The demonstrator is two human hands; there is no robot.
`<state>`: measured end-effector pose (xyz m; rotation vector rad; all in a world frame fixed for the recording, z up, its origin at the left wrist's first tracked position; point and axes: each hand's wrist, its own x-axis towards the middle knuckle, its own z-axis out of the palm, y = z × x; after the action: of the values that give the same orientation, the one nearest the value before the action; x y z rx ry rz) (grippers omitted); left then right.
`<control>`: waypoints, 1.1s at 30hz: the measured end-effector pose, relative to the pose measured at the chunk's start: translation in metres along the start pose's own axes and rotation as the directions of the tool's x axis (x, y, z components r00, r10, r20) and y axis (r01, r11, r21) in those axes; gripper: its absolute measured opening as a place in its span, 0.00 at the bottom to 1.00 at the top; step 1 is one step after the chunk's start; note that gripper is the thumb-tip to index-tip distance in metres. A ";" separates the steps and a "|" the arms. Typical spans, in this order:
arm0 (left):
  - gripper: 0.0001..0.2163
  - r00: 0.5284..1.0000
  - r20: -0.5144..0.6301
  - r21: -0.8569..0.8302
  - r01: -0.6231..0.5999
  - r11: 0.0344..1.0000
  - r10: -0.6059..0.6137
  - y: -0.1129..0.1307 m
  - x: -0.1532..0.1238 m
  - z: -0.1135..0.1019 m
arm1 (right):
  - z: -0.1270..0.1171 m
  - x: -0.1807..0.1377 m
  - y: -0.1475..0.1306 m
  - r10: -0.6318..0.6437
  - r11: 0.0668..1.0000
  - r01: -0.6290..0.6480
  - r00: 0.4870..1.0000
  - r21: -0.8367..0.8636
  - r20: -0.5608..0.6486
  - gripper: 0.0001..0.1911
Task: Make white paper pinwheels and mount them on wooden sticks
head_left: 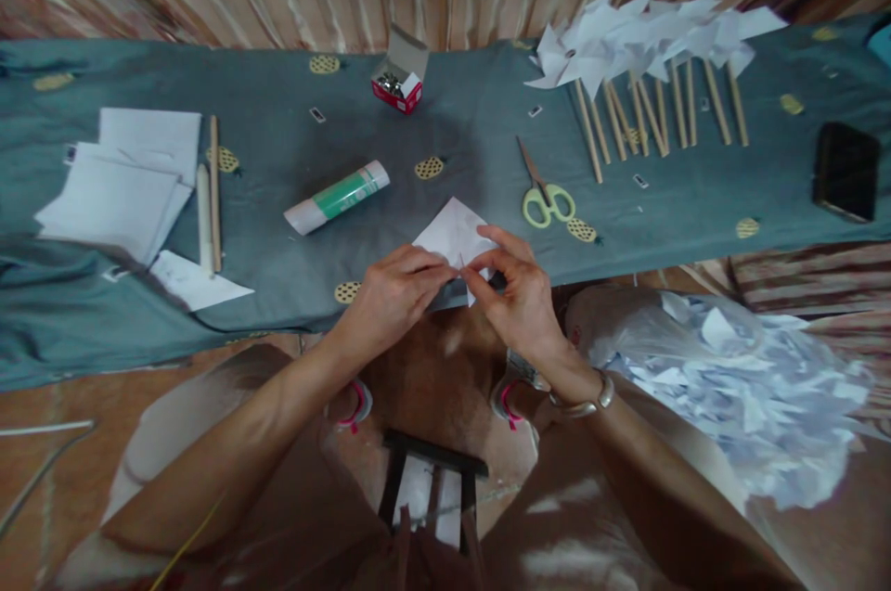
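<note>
A white square of paper (pixel 456 234) lies at the near edge of the bench covered in grey-green cloth (pixel 278 192). My left hand (pixel 393 294) and my right hand (pixel 519 289) both pinch its near corner, fingertips almost touching. Both hands are closed on the paper. A glue stick (pixel 338 198) lies on its side just left of the paper. Yellow-handled scissors (pixel 547 192) lie just right of it.
A stack of white sheets (pixel 125 178) and two sticks (pixel 209 192) lie at the left. Several finished paper pinwheels on wooden sticks (pixel 647 62) lie far right. A small open red box (pixel 398 76), a black phone (pixel 845 172), a bag of paper scraps (pixel 738 378) below.
</note>
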<state>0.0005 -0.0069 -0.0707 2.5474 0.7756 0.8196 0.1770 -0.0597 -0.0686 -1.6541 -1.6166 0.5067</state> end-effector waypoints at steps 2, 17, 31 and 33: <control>0.10 1.000 -0.009 -0.001 -0.004 1.000 0.004 -0.001 0.000 0.000 | 0.000 0.000 0.000 -0.004 1.000 0.004 1.000 -0.006 -0.002 0.04; 0.10 1.000 -0.010 0.019 0.010 1.000 -0.010 -0.003 0.001 0.002 | 0.002 0.000 0.002 -0.036 0.998 0.035 0.999 -0.055 -0.009 0.04; 0.10 1.000 0.003 0.026 0.014 1.000 -0.014 -0.004 0.001 0.003 | 0.001 -0.003 0.001 -0.131 0.985 0.134 0.991 -0.111 0.034 0.12; 0.10 1.000 -0.002 0.021 0.009 1.000 -0.009 -0.004 0.001 0.003 | 0.002 -0.003 0.002 -0.159 0.977 0.164 0.986 -0.139 0.046 0.13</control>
<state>0.0016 -0.0035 -0.0746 2.5603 0.7995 0.8147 0.1765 -0.0621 -0.0727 -1.6064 -1.8321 0.3459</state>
